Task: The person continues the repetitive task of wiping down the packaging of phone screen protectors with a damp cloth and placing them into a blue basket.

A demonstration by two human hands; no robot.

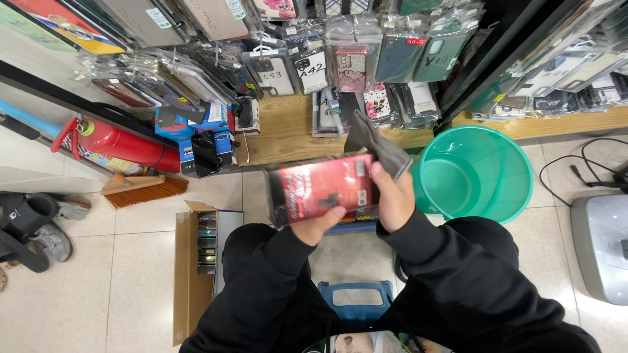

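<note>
A flat red and black packet in clear plastic (320, 186) sits in front of me, on top of a small stack of similar packets. My left hand (318, 225) grips the stack from below, thumb on the front. My right hand (392, 196) holds its right edge and also clutches a grey cloth (376, 144) that sticks up behind the packet. Both arms are in black sleeves.
A green plastic basin (477, 171) stands on the tiled floor at right. An open cardboard box (196, 261) with several packets is at left. Hanging phone cases (314, 68) fill the wooden shelf ahead. A red fire extinguisher (124, 144), a brush and shoes lie at left.
</note>
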